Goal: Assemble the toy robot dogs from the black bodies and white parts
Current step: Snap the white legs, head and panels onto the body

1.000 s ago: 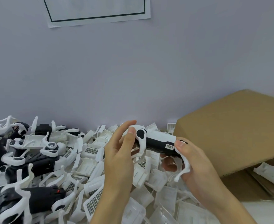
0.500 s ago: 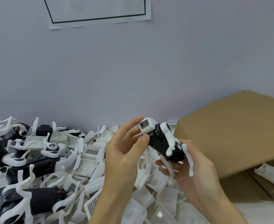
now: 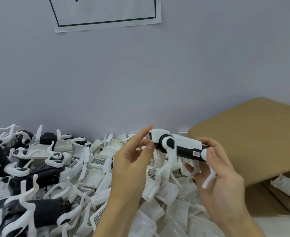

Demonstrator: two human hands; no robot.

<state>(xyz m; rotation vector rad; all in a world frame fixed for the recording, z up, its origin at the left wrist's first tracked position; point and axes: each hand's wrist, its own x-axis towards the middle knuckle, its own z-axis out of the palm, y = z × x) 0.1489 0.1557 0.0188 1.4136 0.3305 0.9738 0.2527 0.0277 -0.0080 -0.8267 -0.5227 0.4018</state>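
My right hand (image 3: 216,170) clamps the rear of the toy dog (image 3: 180,146), now turned level again above the white parts (image 3: 96,177); my left hand (image 3: 132,161) touches its head with loose fingers. I think the head is on.

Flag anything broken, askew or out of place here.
Nothing looks broken. The toy dog held in the right hand looks whole. The white parts lie in a loose heap, and the cardboard box beside it sits tilted.

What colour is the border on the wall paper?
Dark green, on the white paper, best in the head view.
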